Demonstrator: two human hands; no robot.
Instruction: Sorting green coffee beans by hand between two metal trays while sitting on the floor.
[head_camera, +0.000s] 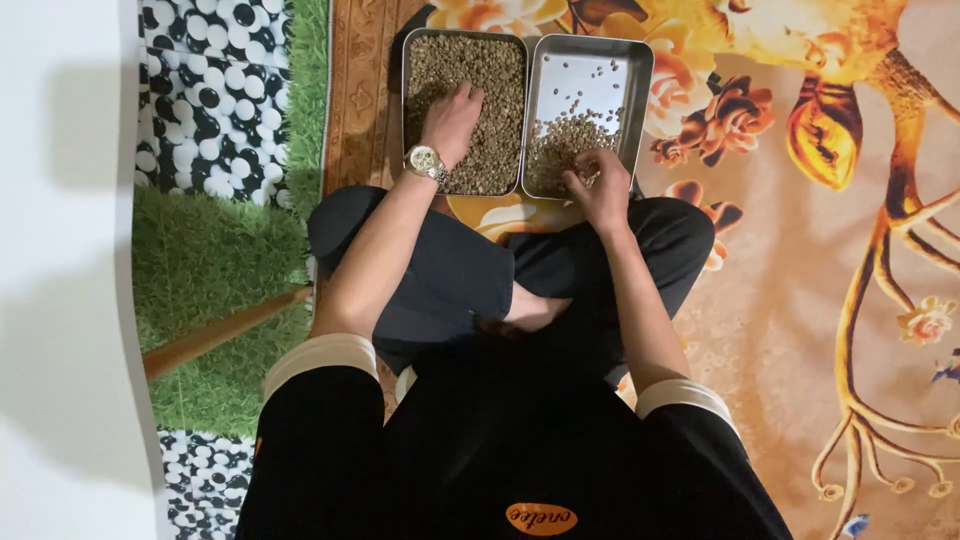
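Left hand (452, 118) rests flat, fingers spread, on beans in the full tray (412, 60). Right hand (600, 180) pinches beans in the sparse tray (640, 70).

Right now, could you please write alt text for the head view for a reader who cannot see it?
A person sits cross-legged on a floral mat, left hand in a metal tray full of small beans, right hand picking at beans in a second, part-filled tray. A green grass mat lies to the left.

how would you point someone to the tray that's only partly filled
On the floral mat before the seated person's knees lie two metal trays side by side. It is the right tray, under the right hand: bare shiny bottom, unlike the brim-full left tray.
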